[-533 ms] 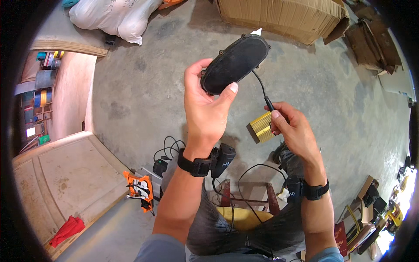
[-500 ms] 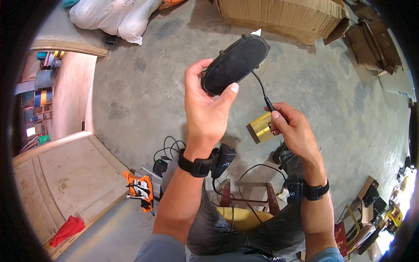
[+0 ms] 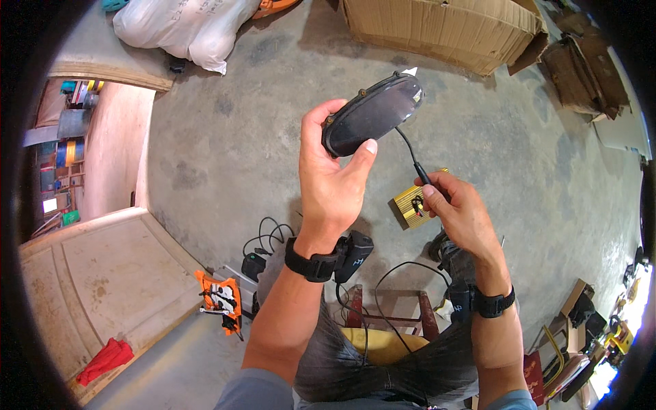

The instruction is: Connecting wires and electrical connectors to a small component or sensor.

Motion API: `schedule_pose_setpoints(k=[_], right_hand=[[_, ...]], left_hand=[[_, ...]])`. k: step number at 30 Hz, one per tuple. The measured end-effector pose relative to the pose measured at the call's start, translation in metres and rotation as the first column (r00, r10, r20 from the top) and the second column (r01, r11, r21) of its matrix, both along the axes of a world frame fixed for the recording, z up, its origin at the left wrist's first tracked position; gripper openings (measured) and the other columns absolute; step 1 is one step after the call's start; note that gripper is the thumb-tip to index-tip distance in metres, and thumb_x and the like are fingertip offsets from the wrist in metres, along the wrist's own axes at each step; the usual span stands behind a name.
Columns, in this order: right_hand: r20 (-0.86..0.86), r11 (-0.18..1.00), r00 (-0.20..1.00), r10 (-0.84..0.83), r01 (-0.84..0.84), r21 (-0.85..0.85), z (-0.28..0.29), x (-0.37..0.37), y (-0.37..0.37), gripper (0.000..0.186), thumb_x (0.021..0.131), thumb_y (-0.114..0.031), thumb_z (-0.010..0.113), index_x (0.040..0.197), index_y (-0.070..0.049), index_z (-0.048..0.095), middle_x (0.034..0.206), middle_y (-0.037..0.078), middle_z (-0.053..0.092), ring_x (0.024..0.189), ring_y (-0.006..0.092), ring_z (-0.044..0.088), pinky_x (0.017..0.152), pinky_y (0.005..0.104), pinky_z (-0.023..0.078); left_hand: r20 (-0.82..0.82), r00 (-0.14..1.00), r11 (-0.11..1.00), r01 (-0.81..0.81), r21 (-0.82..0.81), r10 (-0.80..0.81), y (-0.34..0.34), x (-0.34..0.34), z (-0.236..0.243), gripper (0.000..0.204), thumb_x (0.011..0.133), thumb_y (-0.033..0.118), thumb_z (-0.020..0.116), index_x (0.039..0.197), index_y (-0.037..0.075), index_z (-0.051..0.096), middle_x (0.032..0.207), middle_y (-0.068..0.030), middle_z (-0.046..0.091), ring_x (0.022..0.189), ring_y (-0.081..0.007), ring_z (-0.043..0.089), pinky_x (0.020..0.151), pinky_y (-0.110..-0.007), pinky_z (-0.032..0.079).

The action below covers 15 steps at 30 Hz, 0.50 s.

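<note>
My left hand (image 3: 333, 181) grips one end of a black, oval, flat-bodied device (image 3: 372, 115), thumb on the near edge and fingers behind it. Small screw lugs line its rim, and light glints off its smooth face. A white scrap shows past its far end. From its right side a black cable (image 3: 408, 142) runs down to a thicker sleeve pinched between the thumb and fingers of my right hand (image 3: 465, 215). The cable's end is partly hidden by that hand. Behind it on the floor lies a gold ribbed metal box (image 3: 410, 207), with a small dark and red piece seen against it.
A cardboard box (image 3: 437, 31) and a white sack (image 3: 184, 31) stand at the far side. An orange-and-black device (image 3: 222, 301) is at lower left, by a wooden panel (image 3: 116, 266) bearing a red cloth (image 3: 106, 361). A stool (image 3: 389, 320) stands between my legs. Loose cables hang near my knees.
The oval device has tilted, so its face now catches the light, and it has moved slightly down and right with my left hand. My right hand has dropped a little, revealing more of the gold box.
</note>
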State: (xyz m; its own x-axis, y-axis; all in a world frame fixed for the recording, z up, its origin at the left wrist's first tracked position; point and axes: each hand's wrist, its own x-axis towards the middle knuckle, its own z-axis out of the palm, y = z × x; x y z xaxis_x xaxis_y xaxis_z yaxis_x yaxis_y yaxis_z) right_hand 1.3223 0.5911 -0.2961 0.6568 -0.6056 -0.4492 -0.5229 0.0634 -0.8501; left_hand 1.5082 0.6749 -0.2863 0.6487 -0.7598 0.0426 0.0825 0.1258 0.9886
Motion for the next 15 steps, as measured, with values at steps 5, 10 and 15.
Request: schedule_pose_setpoints(k=[5, 10, 15], right_hand=[[0.018, 0.999, 1.0, 0.019, -0.019, 0.029, 0.004, -0.0006, 0.001, 0.026, 0.1, -0.02, 0.055, 0.112, 0.002, 0.063, 0.082, 0.004, 0.06, 0.074, 0.0105, 0.054, 0.068, 0.028, 0.047], [0.049, 1.0, 0.998, 0.027, -0.027, -0.01, 0.0027, -0.0007, 0.0016, 0.025, 0.098, -0.018, 0.055, 0.111, 0.003, 0.061, 0.072, 0.002, 0.057, 0.066, 0.0111, 0.054, 0.061, 0.0287, 0.045], [0.058, 0.998, 0.998, 0.008, -0.011, 0.058, 0.0036, -0.003, -0.0007, 0.025, 0.099, -0.017, 0.056, 0.112, 0.003, 0.061, 0.071, 0.002, 0.057, 0.065, 0.0102, 0.053, 0.06, 0.0282, 0.045]], left_hand=[[-0.005, 1.0, 1.0, 0.019, 0.019, -0.018, 0.004, 0.0025, -0.0043, 0.052, 0.086, -0.009, 0.062, 0.132, 0.003, 0.041, 0.115, -0.0064, 0.055, 0.1, -0.0106, 0.056, 0.088, -0.025, 0.047], [-0.046, 0.999, 0.999, 0.022, 0.041, -0.02, 0.0045, 0.0012, 0.0036, 0.052, 0.088, -0.007, 0.063, 0.133, 0.005, 0.041, 0.115, -0.0052, 0.056, 0.1, -0.0099, 0.055, 0.087, -0.024, 0.047], [-0.104, 0.993, 0.993, -0.037, 0.11, 0.049, 0.002, 0.0022, 0.0052, 0.052, 0.088, -0.005, 0.064, 0.134, 0.004, 0.041, 0.115, -0.0059, 0.058, 0.098, -0.0106, 0.056, 0.087, -0.026, 0.047]])
